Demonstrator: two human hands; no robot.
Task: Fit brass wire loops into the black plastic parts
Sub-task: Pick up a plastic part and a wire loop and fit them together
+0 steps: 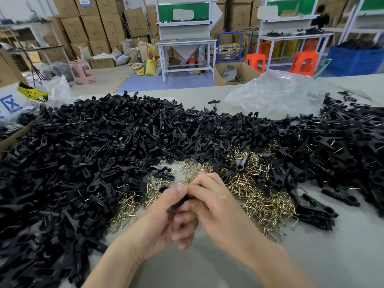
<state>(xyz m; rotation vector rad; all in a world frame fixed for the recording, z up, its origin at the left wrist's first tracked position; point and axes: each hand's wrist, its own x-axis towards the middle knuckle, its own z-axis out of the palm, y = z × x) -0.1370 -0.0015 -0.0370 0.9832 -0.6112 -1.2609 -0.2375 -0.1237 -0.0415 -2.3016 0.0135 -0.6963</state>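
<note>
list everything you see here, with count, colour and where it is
black plastic parts: big heap, black, table left and centre
clips with wire: heap, black, table right
brass wire loops: many, brass, table centre near the hands
plastic bag: one, clear, table far right
table: one, grey, foreground
orange stools: two, orange, floor behind
pink stool: one, pink, floor back left
cardboard boxes: many, brown, stacked at back
held part: one, black, between both hands
left hand: grips held part
right hand: grips held part
</note>
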